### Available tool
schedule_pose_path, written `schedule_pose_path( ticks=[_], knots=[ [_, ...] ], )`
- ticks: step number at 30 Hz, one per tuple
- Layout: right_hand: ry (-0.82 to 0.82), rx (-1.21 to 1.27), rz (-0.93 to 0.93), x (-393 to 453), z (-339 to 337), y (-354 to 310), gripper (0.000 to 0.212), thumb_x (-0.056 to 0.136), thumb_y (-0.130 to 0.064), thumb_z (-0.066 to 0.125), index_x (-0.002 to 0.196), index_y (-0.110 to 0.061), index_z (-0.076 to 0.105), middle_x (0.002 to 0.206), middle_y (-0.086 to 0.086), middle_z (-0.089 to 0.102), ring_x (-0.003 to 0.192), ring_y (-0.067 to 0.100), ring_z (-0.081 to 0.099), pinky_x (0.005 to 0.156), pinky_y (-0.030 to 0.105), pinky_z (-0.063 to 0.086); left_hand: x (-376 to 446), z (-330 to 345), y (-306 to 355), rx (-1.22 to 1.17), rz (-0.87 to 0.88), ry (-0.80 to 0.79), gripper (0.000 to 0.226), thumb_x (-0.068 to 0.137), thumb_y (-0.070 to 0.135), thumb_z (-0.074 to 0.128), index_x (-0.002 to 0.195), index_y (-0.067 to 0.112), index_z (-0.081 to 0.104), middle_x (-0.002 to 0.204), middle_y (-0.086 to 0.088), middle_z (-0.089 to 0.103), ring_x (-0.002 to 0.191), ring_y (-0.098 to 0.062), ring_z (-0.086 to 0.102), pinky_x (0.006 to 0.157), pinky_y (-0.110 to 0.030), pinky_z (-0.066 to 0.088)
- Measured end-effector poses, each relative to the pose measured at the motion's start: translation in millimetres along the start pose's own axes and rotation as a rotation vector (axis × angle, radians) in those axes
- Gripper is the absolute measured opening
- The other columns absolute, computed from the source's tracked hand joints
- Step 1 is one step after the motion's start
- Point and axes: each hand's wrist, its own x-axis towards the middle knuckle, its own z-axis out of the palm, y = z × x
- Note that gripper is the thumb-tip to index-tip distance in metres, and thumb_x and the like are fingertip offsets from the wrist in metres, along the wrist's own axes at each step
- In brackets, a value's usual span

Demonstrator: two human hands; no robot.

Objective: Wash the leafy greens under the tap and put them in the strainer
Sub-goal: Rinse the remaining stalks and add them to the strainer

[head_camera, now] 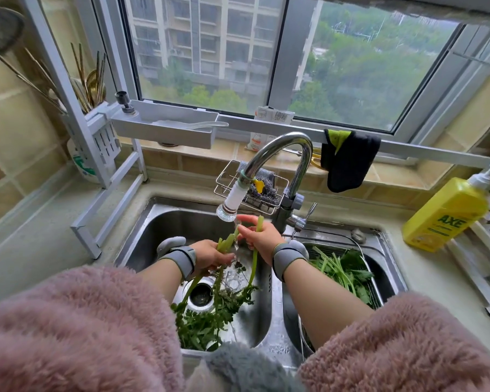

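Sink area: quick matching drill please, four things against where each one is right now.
Things:
1. strainer
2. yellow detergent bottle
3. dark cloth
4. stalk in right hand

Places:
A. hanging on the rail below the window
B. under the tap's stream, left basin
C. right basin, holding greens
D. counter to the right of the sink

Pairs: 1-C, 2-D, 3-A, 4-B

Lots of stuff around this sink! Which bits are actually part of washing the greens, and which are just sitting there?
In use: left hand and right hand holding leafy stalks under the running tap; washed greens in the strainer.

Just lying about: yellow detergent bottle, dark cloth, scrubber rack, chopsticks.
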Motion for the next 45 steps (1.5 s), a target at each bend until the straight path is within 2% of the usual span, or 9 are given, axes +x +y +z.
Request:
schedule_pose_path(
  ticks=[6, 9, 14, 20, 27, 31, 34, 39, 45],
  knots=[
    [-0.018, -0.180, -0.028, 7, -1, 0, 0.013, 0.093, -0.014, 0.055, 0.086, -0.009, 0.065, 0.066, -0.004, 0.057, 0.050, -0.001, 0.049, 0.048, 0.007, 0.036, -4, -1, 4, -0.023, -0.031, -0.109, 0.028, 0.094, 0.018, 0.054, 0.067, 0.010, 0.056, 0.039, 0.011, 0.043, 0.040, -0.004, 0.035, 0.045, -0.017, 0.029],
    [0.007, -0.278, -0.025, 10, -2, 0, 0.027, 0.092, -0.020, 0.057, 0.066, -0.021, 0.056, 0.062, -0.005, 0.055, 0.051, 0.002, 0.045, 0.046, 0.005, 0.035, -2, -4, 2, 0.015, -0.012, -0.057, 0.026, 0.092, 0.025, 0.057, 0.070, 0.013, 0.064, 0.050, 0.006, 0.042, 0.051, -0.009, 0.035, 0.050, -0.020, 0.030],
    [0.040, -0.296, -0.008, 14, 0, 2, 0.033, 0.094, -0.025, 0.054, 0.061, -0.022, 0.058, 0.060, -0.005, 0.058, 0.051, 0.003, 0.048, 0.050, 0.010, 0.039, 5, -5, -1, 0.078, 0.050, 0.074, 0.025, 0.090, 0.033, 0.058, 0.071, 0.019, 0.065, 0.058, 0.003, 0.041, 0.055, -0.011, 0.035, 0.053, -0.024, 0.031],
    [0.056, -0.046, 0.087, 19, 5, 1, 0.032, 0.098, -0.024, 0.046, 0.070, -0.018, 0.061, 0.062, 0.000, 0.059, 0.050, 0.008, 0.042, 0.053, 0.020, 0.035, 2, -9, -2, 0.016, 0.018, 0.025, 0.029, 0.097, 0.027, 0.046, 0.077, 0.015, 0.063, 0.070, 0.001, 0.055, 0.059, -0.011, 0.042, 0.057, -0.023, 0.036],
    [0.117, -0.086, 0.193, 26, 5, 5, 0.019, 0.087, -0.021, 0.062, 0.073, -0.014, 0.053, 0.063, -0.001, 0.050, 0.055, 0.010, 0.041, 0.057, 0.024, 0.035, 3, -8, 4, -0.046, 0.040, 0.035, 0.027, 0.099, 0.024, 0.042, 0.082, 0.016, 0.061, 0.069, -0.002, 0.052, 0.059, -0.012, 0.042, 0.057, -0.024, 0.036],
    [0.199, 0.075, 0.307, 32, 6, 7, 0.018, 0.078, -0.006, 0.047, 0.072, -0.019, 0.037, 0.066, 0.002, 0.038, 0.053, 0.013, 0.030, 0.051, 0.026, 0.026, 9, -6, 8, -0.098, 0.057, 0.066, 0.026, 0.099, 0.022, 0.043, 0.081, 0.013, 0.060, 0.068, -0.002, 0.052, 0.057, -0.012, 0.039, 0.055, -0.021, 0.034],
    [0.272, 0.228, 0.317, 31, 2, 3, 0.015, 0.086, 0.004, 0.033, 0.090, -0.010, 0.035, 0.072, 0.003, 0.040, 0.053, 0.011, 0.030, 0.049, 0.021, 0.025, 17, -3, 9, -0.110, 0.085, 0.081, 0.028, 0.099, 0.022, 0.044, 0.077, 0.013, 0.061, 0.067, -0.002, 0.053, 0.056, -0.012, 0.039, 0.055, -0.022, 0.034],
    [0.287, 0.315, 0.271, 31, -2, 4, 0.011, 0.098, -0.002, 0.033, 0.101, -0.005, 0.023, 0.077, 0.005, 0.042, 0.056, 0.015, 0.046, 0.054, 0.024, 0.041, 24, 5, 12, -0.213, 0.109, 0.100, 0.032, 0.100, 0.020, 0.041, 0.073, 0.010, 0.054, 0.065, -0.004, 0.050, 0.054, -0.013, 0.035, 0.053, -0.021, 0.032],
    [0.253, 0.177, 0.225, 37, -5, 22, 0.011, 0.099, -0.016, 0.040, 0.102, -0.007, 0.035, 0.081, 0.001, 0.045, 0.072, 0.013, 0.060, 0.067, 0.023, 0.053, 29, 4, 12, -0.269, 0.141, 0.182, 0.037, 0.101, 0.021, 0.037, 0.069, 0.010, 0.051, 0.050, 0.005, 0.062, 0.056, -0.012, 0.050, 0.058, -0.020, 0.039]
  ],
)
